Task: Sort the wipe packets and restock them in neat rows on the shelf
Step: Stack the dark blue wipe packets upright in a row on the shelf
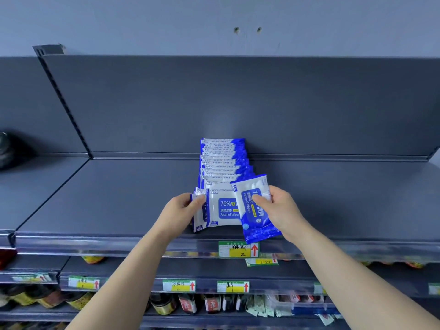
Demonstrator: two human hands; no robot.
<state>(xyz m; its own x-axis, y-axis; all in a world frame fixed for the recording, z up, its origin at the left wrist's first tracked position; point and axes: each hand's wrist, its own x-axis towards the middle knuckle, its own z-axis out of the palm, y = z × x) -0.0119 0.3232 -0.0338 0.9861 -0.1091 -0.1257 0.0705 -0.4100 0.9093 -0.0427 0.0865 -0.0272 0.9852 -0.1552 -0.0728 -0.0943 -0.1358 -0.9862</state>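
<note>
Though the grey shelf (119,198) carries only one row of wipe packets (222,160), running from the back panel to the front, I judge the restocking begun but far from done. My left hand (183,208) pinches the front packets (200,210) by their left edge. My right hand (281,208) grips a tilted packet (254,210) just beside them. A price label (238,249) sits below, and I see nothing in the way.

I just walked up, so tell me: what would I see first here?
The blue-and-white alcohol wipe packets stand out, lined in one row from the back of the dark shelf to its front, mid-picture. The right hand pinches one tilted packet at the row's front; the left hand holds the front packets.
</note>
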